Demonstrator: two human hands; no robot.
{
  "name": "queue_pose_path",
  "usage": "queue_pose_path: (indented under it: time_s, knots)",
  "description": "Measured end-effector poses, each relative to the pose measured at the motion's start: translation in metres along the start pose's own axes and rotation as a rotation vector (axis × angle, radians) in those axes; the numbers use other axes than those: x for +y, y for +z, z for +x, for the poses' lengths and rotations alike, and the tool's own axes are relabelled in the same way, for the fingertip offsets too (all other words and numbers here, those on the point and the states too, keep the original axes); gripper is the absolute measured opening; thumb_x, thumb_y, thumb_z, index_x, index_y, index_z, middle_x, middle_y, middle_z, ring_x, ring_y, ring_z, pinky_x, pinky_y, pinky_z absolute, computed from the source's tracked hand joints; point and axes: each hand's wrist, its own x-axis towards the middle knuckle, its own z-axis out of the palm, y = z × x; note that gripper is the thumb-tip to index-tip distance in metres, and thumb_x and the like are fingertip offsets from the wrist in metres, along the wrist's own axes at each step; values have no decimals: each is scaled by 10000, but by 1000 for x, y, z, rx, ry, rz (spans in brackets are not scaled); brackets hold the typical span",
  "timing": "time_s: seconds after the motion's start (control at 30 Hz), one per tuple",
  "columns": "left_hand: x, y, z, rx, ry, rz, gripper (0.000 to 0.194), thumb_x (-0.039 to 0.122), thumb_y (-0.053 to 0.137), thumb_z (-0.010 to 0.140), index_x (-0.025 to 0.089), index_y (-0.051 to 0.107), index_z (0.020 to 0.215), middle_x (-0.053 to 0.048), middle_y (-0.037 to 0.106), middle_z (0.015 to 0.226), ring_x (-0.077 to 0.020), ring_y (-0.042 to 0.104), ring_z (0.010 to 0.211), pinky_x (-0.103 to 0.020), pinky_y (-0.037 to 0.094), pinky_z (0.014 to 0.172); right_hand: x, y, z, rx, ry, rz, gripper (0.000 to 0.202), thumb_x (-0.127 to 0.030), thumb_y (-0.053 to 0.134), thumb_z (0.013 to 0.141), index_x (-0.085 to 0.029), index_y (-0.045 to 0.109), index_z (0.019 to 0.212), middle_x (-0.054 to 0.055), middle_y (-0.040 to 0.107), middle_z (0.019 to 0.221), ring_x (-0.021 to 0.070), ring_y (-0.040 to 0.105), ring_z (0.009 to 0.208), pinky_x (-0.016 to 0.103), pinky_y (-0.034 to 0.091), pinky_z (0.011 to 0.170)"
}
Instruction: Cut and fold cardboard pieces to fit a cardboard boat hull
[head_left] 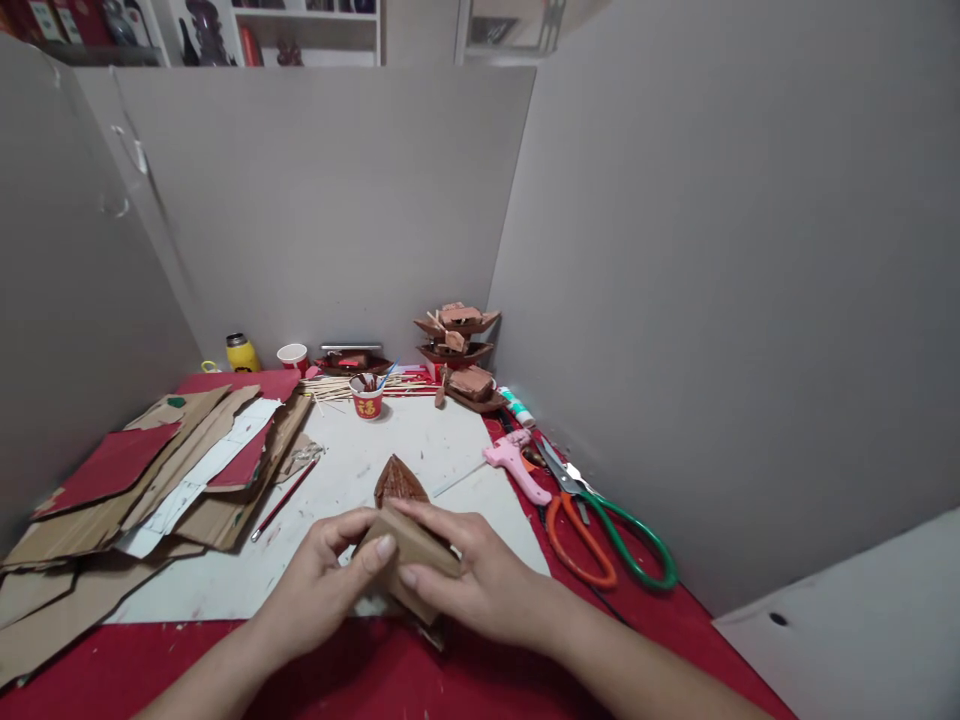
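A folded brown cardboard piece (411, 550) is held between my two hands near the front of the white sheet. My left hand (326, 570) grips its left side, thumb on top. From the right, my right hand (484, 575) pinches it, with the thumb on its face and the fingers over the far edge. Just beyond and partly under the cardboard lies a dark brown boat-shaped piece (400, 480), its pointed end facing away; its middle is hidden by the cardboard and my hands.
Torn cardboard (82, 530) is stacked at the left beside a pencil (285, 500). A paper cup (367, 400), thin sticks (330, 388) and small brown boats (457, 340) stand behind. A pink glue gun (517, 470) and scissors (577, 490) lie at the right.
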Motion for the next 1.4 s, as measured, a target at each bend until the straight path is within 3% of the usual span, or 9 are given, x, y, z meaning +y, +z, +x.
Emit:
queue_pose_path:
  time_s: [0.23, 0.47, 0.63, 0.8, 0.93, 1.07, 1.17, 1.27, 1.4]
  knots:
    - [-5, -3, 3, 197, 168, 305, 737, 368, 636, 831, 285, 247, 1452, -95, 455, 1418, -257, 398, 1313, -405, 296, 1095, 10, -7, 11, 318, 301, 382, 463, -407, 544, 861, -207, 532, 1278, 82, 657, 1162, 266, 612, 1049, 383, 516, 855]
    - [-23, 19, 1, 268, 170, 579, 1048, 377, 745, 707, 308, 59, 1497, -113, 274, 1539, -337, 404, 1305, -473, 369, 1043, 6, 7, 8, 259, 326, 479, 530, -406, 518, 872, -216, 432, 1360, 68, 709, 970, 243, 671, 889, 358, 561, 744]
    - [-21, 21, 1, 279, 206, 618, 1085, 349, 732, 713, 281, -11, 1502, -134, 313, 1512, -330, 424, 1292, -460, 389, 1031, 7, 9, 5, 250, 225, 363, 527, -416, 509, 905, -224, 410, 1386, 97, 638, 1207, 237, 658, 980, 371, 547, 825]
    - [-11, 14, 2, 234, 124, 540, 1027, 316, 722, 710, 235, 78, 1506, -146, 354, 1491, -325, 416, 1300, -463, 341, 1069, 11, -18, 7, 23, 180, 120, 711, -459, 637, 820, -229, 357, 1432, 121, 535, 1352, 274, 587, 1116, 420, 513, 892]
    - [-6, 4, 5, 154, 17, 482, 983, 273, 717, 696, 194, 155, 1499, -161, 445, 1429, -325, 481, 1240, -470, 358, 1050, 17, -40, 10, -178, 105, -76, 955, -439, 785, 666, -206, 307, 1460, 152, 372, 1479, 316, 400, 1316, 466, 396, 1036]
    - [-7, 0, 8, 82, 9, 463, 959, 249, 715, 692, 192, 185, 1489, -168, 488, 1388, -323, 489, 1228, -484, 355, 1045, 18, -42, 8, -138, 8, -252, 826, -336, 764, 692, -187, 394, 1414, 165, 439, 1420, 303, 404, 1312, 474, 333, 1077]
    - [-5, -1, 9, 65, 14, 417, 941, 252, 722, 690, 209, 194, 1468, -171, 540, 1325, -319, 524, 1191, -491, 388, 1014, 16, -37, 6, -132, -58, -312, 889, -313, 758, 687, -206, 320, 1453, 162, 411, 1439, 313, 370, 1325, 499, 309, 1079]
    - [0, 0, 10, 43, 18, 363, 867, 251, 726, 698, 228, 234, 1411, -163, 568, 1289, -303, 553, 1163, -472, 423, 984, 14, -38, 6, -208, -99, -249, 904, -290, 756, 701, -238, 280, 1469, 136, 423, 1427, 282, 382, 1312, 471, 323, 1073]
    - [4, -1, 13, -26, 44, 317, 713, 272, 727, 720, 220, 339, 1316, -154, 566, 1293, -290, 552, 1169, -429, 431, 979, 18, -43, 9, -246, -58, -153, 843, -297, 800, 676, -210, 400, 1413, 129, 522, 1314, 258, 485, 1207, 422, 388, 1024]
